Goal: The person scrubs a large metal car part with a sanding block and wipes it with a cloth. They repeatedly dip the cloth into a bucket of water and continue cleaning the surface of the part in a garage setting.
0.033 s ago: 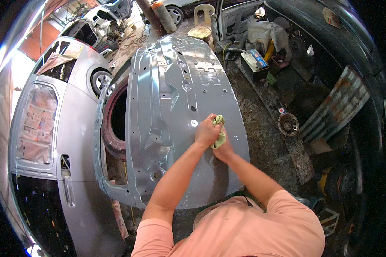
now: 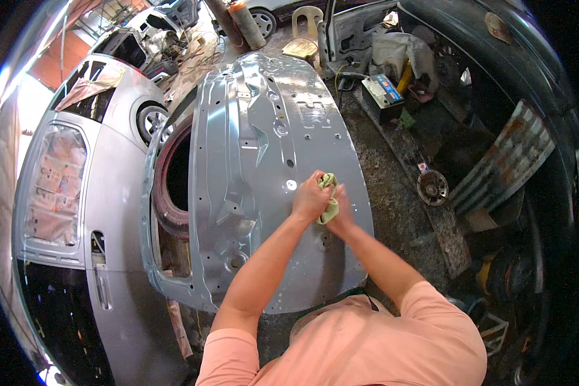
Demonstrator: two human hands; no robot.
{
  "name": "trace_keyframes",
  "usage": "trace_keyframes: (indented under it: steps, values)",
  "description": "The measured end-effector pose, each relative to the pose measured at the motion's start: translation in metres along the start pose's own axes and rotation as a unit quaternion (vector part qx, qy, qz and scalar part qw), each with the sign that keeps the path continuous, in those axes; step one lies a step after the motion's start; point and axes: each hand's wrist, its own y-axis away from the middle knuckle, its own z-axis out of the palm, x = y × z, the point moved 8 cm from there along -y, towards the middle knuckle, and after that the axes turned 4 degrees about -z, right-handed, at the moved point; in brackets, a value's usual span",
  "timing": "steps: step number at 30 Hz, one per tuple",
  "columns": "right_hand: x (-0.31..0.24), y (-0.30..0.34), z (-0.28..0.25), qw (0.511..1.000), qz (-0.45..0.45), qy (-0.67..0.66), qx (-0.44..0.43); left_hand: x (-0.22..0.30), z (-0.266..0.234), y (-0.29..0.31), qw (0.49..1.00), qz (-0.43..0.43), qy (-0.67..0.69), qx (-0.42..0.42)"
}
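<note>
My left hand (image 2: 310,197) is closed around a crumpled yellow-green cloth (image 2: 329,204) above the lower right part of a grey car tailgate panel (image 2: 283,167). Right beside the cloth is my right hand (image 2: 343,213), smeared by motion, with its fingers partly behind the cloth. Whether those fingers grip it cannot be made out. The panel lies flat, its inner side with holes and pressed ridges facing up, and its window opening is on the left.
A worn tire (image 2: 167,212) shows through the opening. On the left stands a silver vehicle (image 2: 119,193) with a paper-covered window. To the right are a car battery (image 2: 381,106), a round metal disc (image 2: 432,187) and a corrugated sheet (image 2: 508,157). A plastic chair (image 2: 300,46) is at the back.
My right hand has moved slightly up and to the right along the cloth and is now blurred. The left hand and cloth stay almost in place.
</note>
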Motion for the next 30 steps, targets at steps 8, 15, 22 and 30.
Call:
trace_keyframes:
  steps: [8, 15, 22, 30]
  values:
    - [0.067, 0.013, 0.007, 0.899, -0.149, 0.399, 0.099, -0.026, -0.084, 0.01, 0.922, 0.295, -0.18, 0.176]
    - [0.071, -0.026, -0.025, 0.92, -0.142, 0.339, 0.136, -0.047, -0.083, 0.004, 0.92, 0.271, -0.196, 0.205]
    - [0.125, -0.082, -0.082, 0.928, -0.032, 0.299, 0.218, -0.056, -0.083, -0.002, 0.927, 0.26, -0.19, 0.192]
    - [0.154, 0.032, -0.104, 0.974, 0.004, 0.182, 0.136, -0.052, -0.085, 0.001, 0.927, 0.263, -0.184, 0.195]
